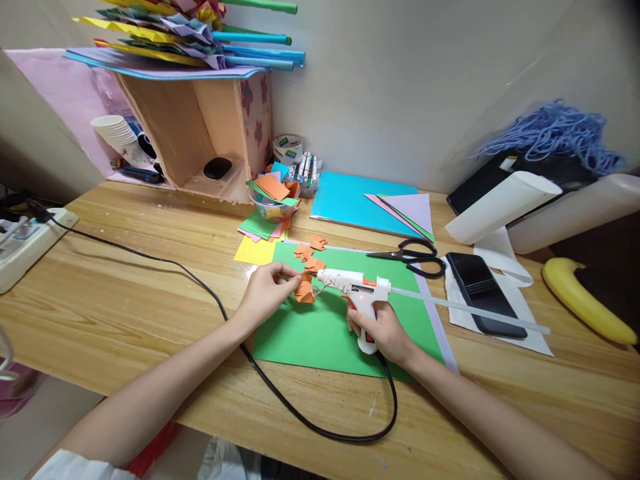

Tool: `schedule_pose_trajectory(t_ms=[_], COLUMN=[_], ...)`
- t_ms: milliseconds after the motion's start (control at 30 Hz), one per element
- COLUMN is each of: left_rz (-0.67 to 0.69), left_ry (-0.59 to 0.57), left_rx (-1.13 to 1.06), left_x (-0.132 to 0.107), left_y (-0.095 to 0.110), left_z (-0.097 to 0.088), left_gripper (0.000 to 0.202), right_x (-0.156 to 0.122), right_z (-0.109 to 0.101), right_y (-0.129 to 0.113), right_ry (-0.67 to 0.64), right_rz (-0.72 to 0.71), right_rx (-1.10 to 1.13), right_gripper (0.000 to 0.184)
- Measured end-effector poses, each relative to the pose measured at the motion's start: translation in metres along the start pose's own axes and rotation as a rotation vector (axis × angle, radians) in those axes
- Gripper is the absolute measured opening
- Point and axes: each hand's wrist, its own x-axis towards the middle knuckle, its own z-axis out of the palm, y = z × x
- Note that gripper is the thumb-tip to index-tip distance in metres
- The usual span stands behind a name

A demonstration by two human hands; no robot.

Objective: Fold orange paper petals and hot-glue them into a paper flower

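My right hand is wrapped around the grip of a white hot glue gun, a long clear glue stick jutting from its back. The nozzle points left at folded orange paper, which my left hand pinches at its edge between thumb and fingertips. My fingertips partly hide that edge, and a thin strand of glue seems to hang by the nozzle. Just beyond lie more small orange paper pieces, on a green paper sheet under both hands.
Black scissors lie at the sheet's upper right, near a phone and a banana. The glue gun's black cord loops along the front towards a power strip. A bowl of paper pieces stands behind, beside an open box.
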Motion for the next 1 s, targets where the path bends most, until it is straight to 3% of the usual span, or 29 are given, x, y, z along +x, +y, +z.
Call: schedule_pose_trajectory(t_ms=[1000], left_rz=[0.035], left_ry=[0.069], left_rx=[0.024], left_x=[-0.0032], left_y=[0.0064], left_z=[-0.0036], left_gripper=[0.022], right_x=[0.0021], right_z=[0.0002], right_y=[0.0016], right_ry=[0.036], right_rz=[0.009], right_rx=[-0.005], right_gripper=[0.015])
